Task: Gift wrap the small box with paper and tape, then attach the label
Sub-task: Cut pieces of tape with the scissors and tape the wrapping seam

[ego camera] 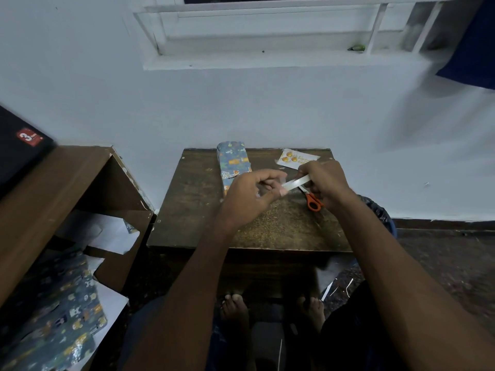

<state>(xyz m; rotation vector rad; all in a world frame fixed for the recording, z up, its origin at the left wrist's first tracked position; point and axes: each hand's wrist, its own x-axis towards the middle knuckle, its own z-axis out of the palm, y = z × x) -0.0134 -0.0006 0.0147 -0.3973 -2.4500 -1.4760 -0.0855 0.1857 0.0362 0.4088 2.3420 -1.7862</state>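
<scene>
above the table (192, 210), left hand (250, 195) and right hand (325, 183) raised, both pinching tape strip (296, 182)

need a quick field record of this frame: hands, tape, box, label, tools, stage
left hand: pinches one end of the tape strip
right hand: pinches the other end
tape strip: stretched between both hands, above the table
wrapped box: lies on the table, far side, untouched
label: flat at far right of table, not attached
scissors: on table, partly under right hand
stage: preparing tape

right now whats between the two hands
A strip of clear tape, pinched by the left hand and right hand, spans the gap in the head view.
</scene>
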